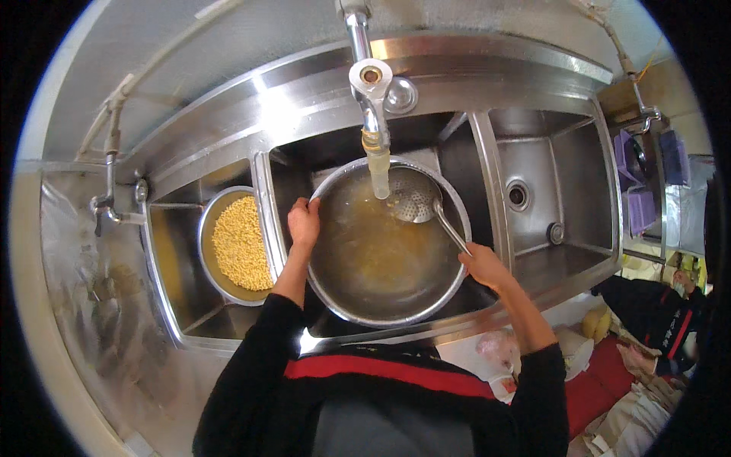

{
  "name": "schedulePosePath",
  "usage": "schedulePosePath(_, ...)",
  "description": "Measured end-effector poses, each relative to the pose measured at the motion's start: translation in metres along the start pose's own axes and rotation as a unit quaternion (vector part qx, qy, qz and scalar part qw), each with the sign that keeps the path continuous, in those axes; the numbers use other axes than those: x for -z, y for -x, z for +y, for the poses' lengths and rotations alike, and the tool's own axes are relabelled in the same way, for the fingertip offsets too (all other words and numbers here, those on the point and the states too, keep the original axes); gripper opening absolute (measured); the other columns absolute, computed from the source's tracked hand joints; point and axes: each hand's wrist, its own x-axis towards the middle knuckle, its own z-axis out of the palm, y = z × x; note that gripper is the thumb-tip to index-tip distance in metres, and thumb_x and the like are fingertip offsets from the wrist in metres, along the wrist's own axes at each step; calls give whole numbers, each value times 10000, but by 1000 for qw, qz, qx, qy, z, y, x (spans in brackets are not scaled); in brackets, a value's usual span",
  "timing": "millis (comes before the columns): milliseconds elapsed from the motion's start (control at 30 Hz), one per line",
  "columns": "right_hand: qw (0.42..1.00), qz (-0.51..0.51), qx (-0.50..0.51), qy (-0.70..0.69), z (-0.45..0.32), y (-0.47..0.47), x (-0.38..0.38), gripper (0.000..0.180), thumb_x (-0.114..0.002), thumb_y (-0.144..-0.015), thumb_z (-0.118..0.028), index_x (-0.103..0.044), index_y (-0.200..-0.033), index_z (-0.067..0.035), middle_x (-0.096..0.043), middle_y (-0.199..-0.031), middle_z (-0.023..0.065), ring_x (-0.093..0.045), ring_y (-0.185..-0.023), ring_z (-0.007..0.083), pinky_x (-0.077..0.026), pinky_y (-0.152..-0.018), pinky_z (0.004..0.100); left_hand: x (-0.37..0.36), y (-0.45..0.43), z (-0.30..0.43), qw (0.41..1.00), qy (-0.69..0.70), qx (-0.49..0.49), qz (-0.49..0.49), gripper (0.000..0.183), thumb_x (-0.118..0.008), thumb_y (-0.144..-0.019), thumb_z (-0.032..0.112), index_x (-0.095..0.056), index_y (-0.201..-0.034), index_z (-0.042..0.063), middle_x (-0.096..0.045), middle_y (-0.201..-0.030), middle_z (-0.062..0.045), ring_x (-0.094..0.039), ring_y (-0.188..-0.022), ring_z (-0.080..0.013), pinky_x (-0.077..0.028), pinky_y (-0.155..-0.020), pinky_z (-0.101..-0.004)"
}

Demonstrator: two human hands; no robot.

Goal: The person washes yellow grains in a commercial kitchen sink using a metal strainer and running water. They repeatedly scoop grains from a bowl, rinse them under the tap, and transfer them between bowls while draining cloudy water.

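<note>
A large round metal basin (388, 319) of cloudy yellowish water sits in the middle sink compartment. My left hand (304, 221) grips its rim at the upper left. In my right hand (485, 265), at the basin's right rim, is the handle of a perforated metal skimmer (416, 204); its round head lies inside the basin, near the surface of the water. Above that head hangs the spout of a metal faucet (379, 171) with a translucent end piece. To the left, a smaller metal bowl holds yellow soybeans or similar kernels (241, 245).
The right sink compartment (528, 225) shows a drain. A second faucet (112, 208) is on the left wall. Purple plastic baskets (641, 208) stand on a rack at the far right. At lower right another person (657, 320) in dark clothes is near bags and a red surface (602, 377).
</note>
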Motion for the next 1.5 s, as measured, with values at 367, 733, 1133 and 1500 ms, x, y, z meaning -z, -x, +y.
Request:
schedulePosePath(367,996,41,69,-36,-59,94,25,263,-502,-865,-222,-558,-875,35,-614,-695,198,-634,-636,321,-488,-632,431,86,29,19,997,20,-53,53,364,-601,-839,361,-656,-892,5,-648,-797,-220,-630,-792,-389,-482,-714,-455)
schedulePosePath(733,991,30,98,83,-92,139,-43,279,-503,-859,-235,-593,-956,11,-625,-886,251,-591,-882,427,-447,-786,501,195,98,-24,998,9,-47,30,315,-608,-842,267,-662,-884,-41,-657,-744,-141,-607,-691,-181,-463,-642,-352)
schedulePosePath(1133,947,132,203,213,-167,176,-138,235,-486,-830,-79,-551,-937,120,-453,-1153,406,-610,-858,428,-544,-661,456,269,188,-169,983,181,5,26,246,-549,-899,216,-577,-943,-24,-595,-817,-86,-513,-776,-143,-428,-700,-304)
schedulePosePath(1500,899,292,322,48,-135,215,-158,182,-539,-868,-146,-517,-995,-18,-600,-941,232,-584,-761,425,-474,-631,489,272,245,-216,946,313,79,30,277,-565,-740,-35,-569,-1015,-4,-633,-912,-61,-583,-774,-144,-469,-707,-277)
